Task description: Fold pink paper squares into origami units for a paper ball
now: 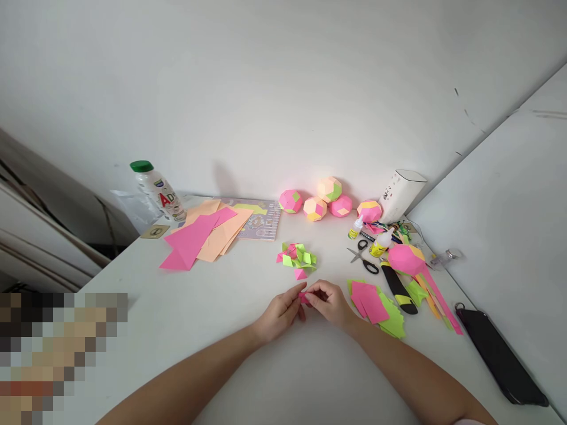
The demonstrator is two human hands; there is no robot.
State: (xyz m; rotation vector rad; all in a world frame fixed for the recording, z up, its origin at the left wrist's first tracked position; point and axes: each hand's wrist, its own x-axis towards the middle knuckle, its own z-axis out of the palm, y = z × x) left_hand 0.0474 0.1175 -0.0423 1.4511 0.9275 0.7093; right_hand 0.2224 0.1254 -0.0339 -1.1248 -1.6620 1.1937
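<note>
Between the fingertips of both hands is a small pink piece of paper (pixel 303 297), partly covered by the fingers. My left hand (pixel 283 308) grips it from the left, and my right hand (pixel 326 300) pinches it from the right. Just beyond the hands lies a loose pile of small folded green and pink paper pieces (pixel 299 258). To the right of my right hand, pink paper squares (pixel 370 301) rest on a stack of green paper squares (pixel 393 319).
Scissors (pixel 364 258), glue bottles (pixel 381 243), a box cutter (pixel 398 288), paper strips and a black phone (pixel 500 354) lie right. Several paper balls (pixel 315 208) sit by the wall. Large paper sheets (pixel 199 236) and an upright white bottle (pixel 159 192) are left.
</note>
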